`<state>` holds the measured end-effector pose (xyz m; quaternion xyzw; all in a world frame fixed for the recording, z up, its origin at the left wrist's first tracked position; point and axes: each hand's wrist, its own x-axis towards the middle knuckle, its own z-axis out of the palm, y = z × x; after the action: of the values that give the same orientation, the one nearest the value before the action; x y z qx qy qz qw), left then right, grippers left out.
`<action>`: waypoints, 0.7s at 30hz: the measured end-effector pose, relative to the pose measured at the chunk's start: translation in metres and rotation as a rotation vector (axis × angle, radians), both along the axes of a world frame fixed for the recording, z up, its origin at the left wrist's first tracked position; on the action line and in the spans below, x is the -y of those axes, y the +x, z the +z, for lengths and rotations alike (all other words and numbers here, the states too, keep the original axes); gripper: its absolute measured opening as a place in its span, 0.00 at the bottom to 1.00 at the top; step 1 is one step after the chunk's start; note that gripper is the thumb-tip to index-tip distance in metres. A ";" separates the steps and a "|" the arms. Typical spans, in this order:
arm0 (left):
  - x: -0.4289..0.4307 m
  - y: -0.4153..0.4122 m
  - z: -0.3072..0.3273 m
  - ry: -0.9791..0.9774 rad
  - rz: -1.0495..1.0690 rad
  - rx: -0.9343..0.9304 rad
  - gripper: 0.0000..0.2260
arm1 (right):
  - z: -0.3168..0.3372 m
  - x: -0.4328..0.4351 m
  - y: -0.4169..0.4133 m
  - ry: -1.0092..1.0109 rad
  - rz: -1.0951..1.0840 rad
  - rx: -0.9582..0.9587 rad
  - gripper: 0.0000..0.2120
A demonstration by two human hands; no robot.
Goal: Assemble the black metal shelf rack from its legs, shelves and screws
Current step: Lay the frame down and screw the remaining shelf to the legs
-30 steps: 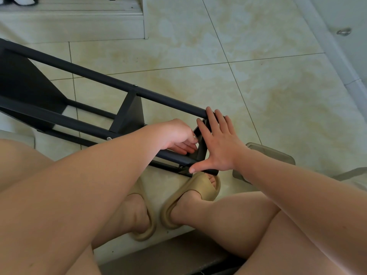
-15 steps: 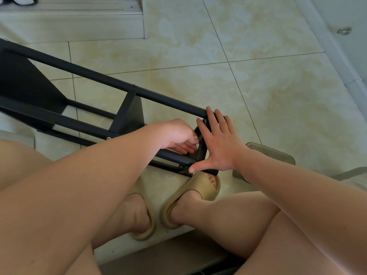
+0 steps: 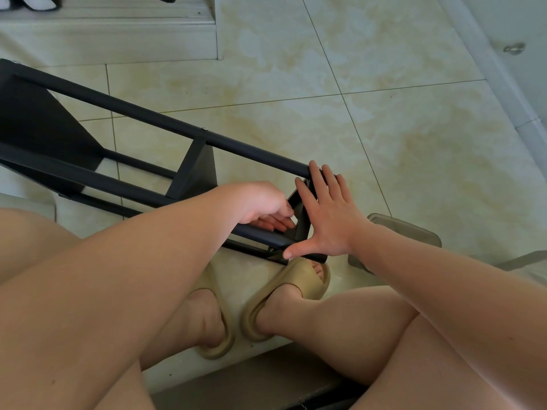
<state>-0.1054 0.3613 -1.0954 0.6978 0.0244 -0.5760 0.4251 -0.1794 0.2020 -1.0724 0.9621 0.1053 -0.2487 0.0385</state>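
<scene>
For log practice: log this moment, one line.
rack on floor | left hand at leg, grip unclear | right hand flat on rack end

The black rack (image 3: 35, 128) lies on its side on the cream tiled floor (image 3: 384, 128)

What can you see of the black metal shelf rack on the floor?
The black metal shelf rack lies on its side on the tiled floor, matte round legs joined by flat shelves, partly assembled, with a screw head showing. The right hand presses flat against its near end; the left hand reaches inside there.
</scene>
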 end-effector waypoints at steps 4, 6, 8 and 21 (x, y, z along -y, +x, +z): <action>-0.001 -0.001 0.004 0.020 -0.051 0.061 0.05 | -0.001 0.000 0.000 0.003 0.000 0.004 0.72; -0.002 -0.001 0.006 0.029 -0.089 0.098 0.04 | -0.001 0.000 0.000 0.005 0.001 0.006 0.72; -0.003 0.000 0.007 0.031 -0.124 0.127 0.03 | -0.001 0.000 -0.001 0.010 -0.002 0.007 0.72; -0.010 0.002 0.007 0.093 -0.445 0.318 0.06 | -0.001 0.000 0.000 0.006 -0.005 0.006 0.72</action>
<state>-0.1035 0.3710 -1.0879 0.7866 -0.1699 -0.5365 0.2542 -0.1796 0.2024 -1.0735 0.9632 0.1035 -0.2456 0.0354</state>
